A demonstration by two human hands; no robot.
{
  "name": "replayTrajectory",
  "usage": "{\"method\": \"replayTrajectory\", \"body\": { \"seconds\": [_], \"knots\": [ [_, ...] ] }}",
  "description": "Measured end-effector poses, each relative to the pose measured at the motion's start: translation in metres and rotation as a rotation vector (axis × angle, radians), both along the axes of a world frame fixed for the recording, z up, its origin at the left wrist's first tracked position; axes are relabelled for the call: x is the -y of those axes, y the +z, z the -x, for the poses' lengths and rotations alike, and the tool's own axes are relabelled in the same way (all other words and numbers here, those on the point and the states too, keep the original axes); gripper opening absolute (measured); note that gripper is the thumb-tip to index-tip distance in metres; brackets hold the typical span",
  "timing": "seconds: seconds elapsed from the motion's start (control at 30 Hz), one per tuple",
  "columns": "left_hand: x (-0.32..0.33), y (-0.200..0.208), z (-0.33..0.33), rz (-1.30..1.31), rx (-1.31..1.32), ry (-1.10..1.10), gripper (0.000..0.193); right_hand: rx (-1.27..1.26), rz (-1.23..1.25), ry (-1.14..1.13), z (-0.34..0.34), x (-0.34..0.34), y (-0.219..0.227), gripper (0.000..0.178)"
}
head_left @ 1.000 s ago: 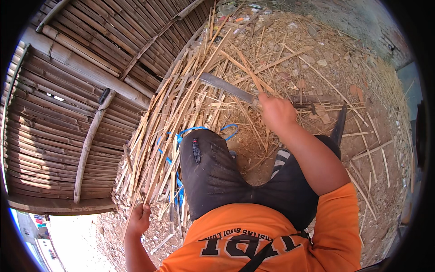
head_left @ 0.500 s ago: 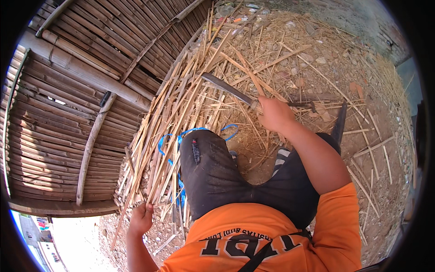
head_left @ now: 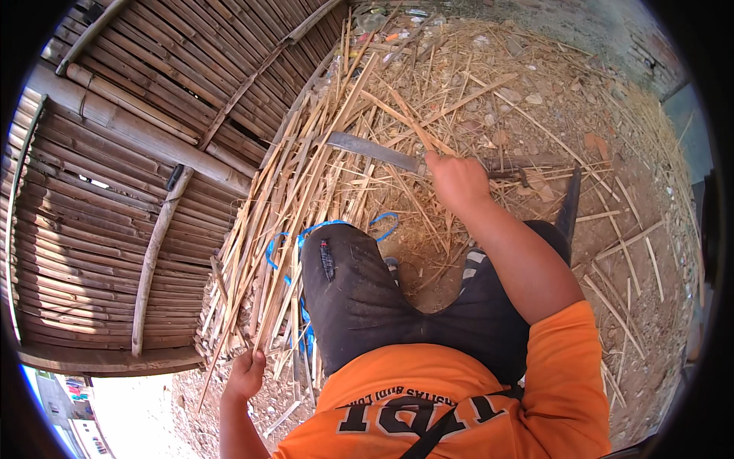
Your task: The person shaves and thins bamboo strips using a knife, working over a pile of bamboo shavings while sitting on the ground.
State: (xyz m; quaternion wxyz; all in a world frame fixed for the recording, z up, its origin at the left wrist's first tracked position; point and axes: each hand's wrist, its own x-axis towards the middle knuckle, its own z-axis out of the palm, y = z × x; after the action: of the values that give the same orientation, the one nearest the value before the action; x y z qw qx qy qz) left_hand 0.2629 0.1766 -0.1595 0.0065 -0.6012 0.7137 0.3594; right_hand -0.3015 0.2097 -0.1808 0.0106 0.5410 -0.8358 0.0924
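My right hand [head_left: 461, 183] is closed round the handle of a machete [head_left: 373, 148]. Its broad grey blade points left, crossing above the upper part of a heap of split bamboo strips [head_left: 306, 172]. At the lower left my left hand [head_left: 246, 373] is closed, thumb uppermost, on the near end of a bamboo strip [head_left: 267, 325]. That strip runs up among the others, so its far end is hard to pick out. Blue cord [head_left: 384, 217] shows beside my knee, partly under the strips.
A bamboo slat wall [head_left: 99, 260] with round poles stands along the left. Loose strips and shavings litter the dirt floor [head_left: 535, 252]. A dark, pointed flat piece [head_left: 569, 205] sticks up beside my right knee. A rough wall [head_left: 612, 38] rises at the far right.
The machete has shifted left and slightly down, its blade now lying more level. My left hand has moved slightly right, still gripping a strip.
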Motion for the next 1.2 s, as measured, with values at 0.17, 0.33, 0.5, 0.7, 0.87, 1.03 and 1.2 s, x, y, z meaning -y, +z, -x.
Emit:
{"method": "replayTrajectory", "body": {
  "seconds": [0.17, 0.33, 0.5, 0.7, 0.87, 1.03, 1.2],
  "knots": [
    [-0.003, 0.010, 0.006, 0.164, 0.068, -0.101, 0.047, 0.386, -0.030, 0.017, 0.002, -0.006, -0.007, 0.034],
    [0.002, 0.000, 0.003, 0.209, 0.085, -0.132, 0.045, 0.677, 0.032, 0.017, -0.004, -0.003, -0.027, 0.047],
    [0.003, -0.023, -0.019, -0.216, -0.159, 0.114, 0.047, 0.157, -0.039, -0.004, -0.013, -0.001, -0.008, 0.026],
    [-0.002, -0.010, -0.011, -0.125, -0.068, 0.029, 0.048, -0.004, 0.092, 0.054, -0.008, 0.000, -0.020, 0.019],
    [-0.004, 0.012, 0.012, 0.210, 0.167, -0.115, 0.045, 0.367, 0.021, 0.049, -0.018, -0.013, -0.023, 0.021],
    [-0.007, 0.016, 0.019, 0.159, 0.100, -0.085, 0.044, 0.165, -0.184, 0.001, -0.029, -0.005, 0.006, 0.036],
    [-0.008, -0.007, 0.024, -0.116, -0.057, 0.032, 0.045, 0.263, -0.017, -0.014, -0.038, -0.016, 0.004, 0.021]
  ]
}}
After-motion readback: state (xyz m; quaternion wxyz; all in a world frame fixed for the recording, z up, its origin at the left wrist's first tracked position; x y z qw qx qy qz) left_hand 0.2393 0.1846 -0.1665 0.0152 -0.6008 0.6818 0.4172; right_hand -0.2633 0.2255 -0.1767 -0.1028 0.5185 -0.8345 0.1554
